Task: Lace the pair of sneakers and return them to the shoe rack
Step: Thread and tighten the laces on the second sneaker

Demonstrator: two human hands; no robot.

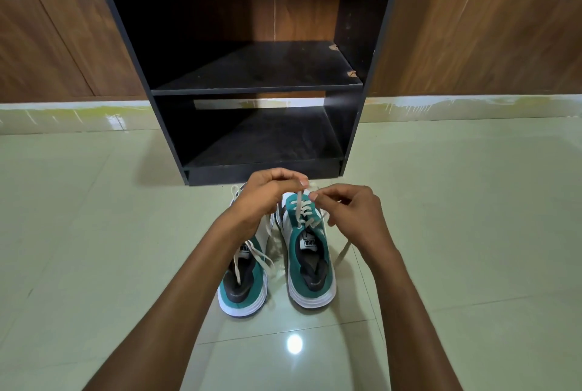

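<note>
Two hands pinching right sneaker [310, 252] lace [303, 211], toe end

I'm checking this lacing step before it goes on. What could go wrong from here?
1. Both hands, left hand and right hand, pinch the lace only at the fingertips; a slip of either grip could loosen the crossings on the right sneaker.
2. A loose lace end trails on the floor beside that shoe and could snag.
3. The left sneaker has slack laces, so shelving the pair on the shoe rack now would be premature.
</note>
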